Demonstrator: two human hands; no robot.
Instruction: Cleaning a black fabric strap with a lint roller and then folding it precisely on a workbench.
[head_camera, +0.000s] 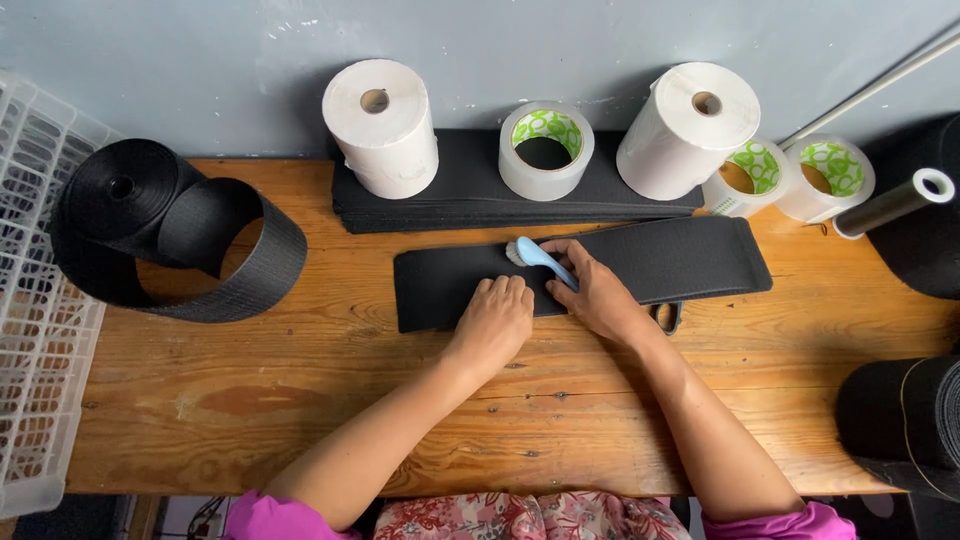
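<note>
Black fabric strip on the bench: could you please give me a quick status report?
Left hand flat on black strip. Right hand gripping blue brush, bristles on strip. Scissors beside right wrist.

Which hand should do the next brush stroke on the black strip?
The right hand, probably. Its fingers already grip the blue brush, bristles down on the black strip. The left hand lies flat on the strip beside it, pinning it to the wooden table.
</note>
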